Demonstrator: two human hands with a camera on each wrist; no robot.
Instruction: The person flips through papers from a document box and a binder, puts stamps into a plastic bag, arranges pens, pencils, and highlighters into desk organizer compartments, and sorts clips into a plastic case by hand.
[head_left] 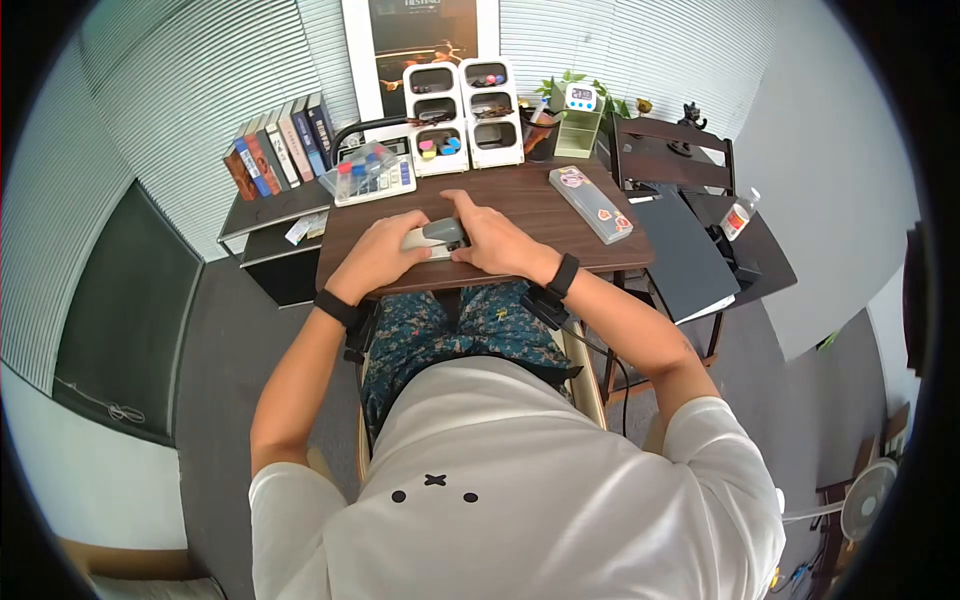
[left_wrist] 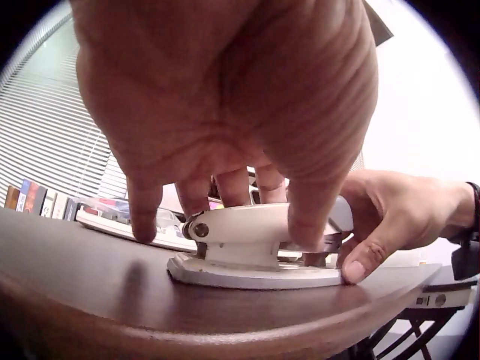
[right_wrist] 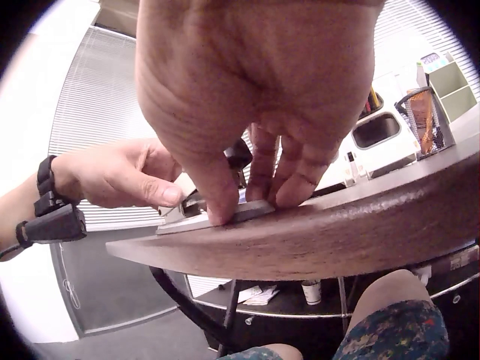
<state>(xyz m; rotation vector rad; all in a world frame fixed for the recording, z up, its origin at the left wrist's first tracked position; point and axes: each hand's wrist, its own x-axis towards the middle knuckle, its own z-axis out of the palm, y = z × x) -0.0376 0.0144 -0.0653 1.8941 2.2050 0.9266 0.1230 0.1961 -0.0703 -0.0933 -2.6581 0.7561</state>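
A white and grey stapler [head_left: 430,238] lies on the brown desk near its front edge, between both hands. My left hand [head_left: 380,256] grips its left part; in the left wrist view the thumb lies on the near side of the stapler [left_wrist: 244,229] and the fingers reach behind it. At the other end is my right hand [head_left: 497,242], its thumb touching the grey base [right_wrist: 255,213] in the right wrist view, with curled fingers on the far side. The palms hide part of the stapler's top.
A calculator [head_left: 392,186] with a clear box on it, white organizers [head_left: 494,150] and a pen cup [head_left: 540,136] stand along the back. A grey case [head_left: 592,206] lies at the right. Books [head_left: 283,150] stand left; a bottle [head_left: 739,215] and a black folder [head_left: 680,250] are on the right.
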